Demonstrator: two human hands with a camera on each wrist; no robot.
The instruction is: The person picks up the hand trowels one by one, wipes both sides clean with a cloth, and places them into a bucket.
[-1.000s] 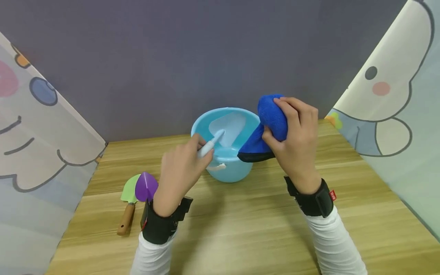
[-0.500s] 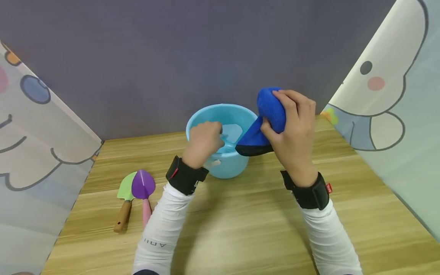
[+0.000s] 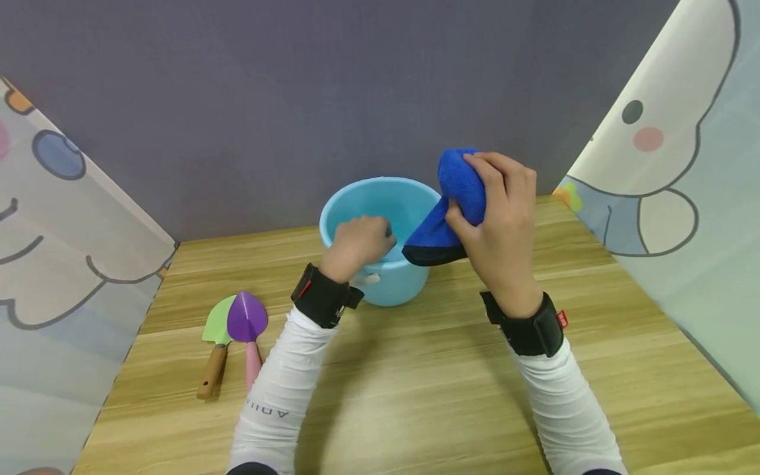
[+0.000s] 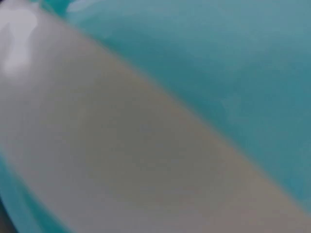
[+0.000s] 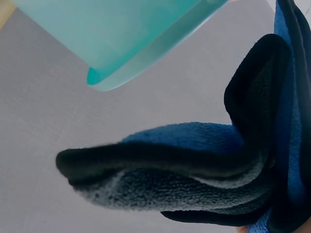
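In the head view my left hand (image 3: 362,241) reaches down into a light blue bucket (image 3: 394,287) with its fingers curled. It grips a pale trowel, mostly hidden in this view by the hand and bucket wall. A blurred pale surface (image 4: 146,141) fills much of the left wrist view, against the bucket's blue inside (image 4: 252,73). My right hand (image 3: 501,218) grips a bunched blue towel (image 3: 463,188) with black edging, held at the bucket's right rim. The right wrist view shows the towel's folds (image 5: 165,160) hanging below and right of the bucket (image 5: 116,34).
On the wooden table (image 3: 427,396), a green trowel (image 3: 220,320) with a wooden handle and a purple trowel (image 3: 247,318) with a pink handle lie side by side at left. A grey wall (image 3: 267,119) stands behind, with cartoon-printed panels (image 3: 671,152) at both sides.
My left hand has moved right and down into the bucket with the pale trowel, whose blade showed earlier and is hidden now. The right hand with the towel has barely moved.
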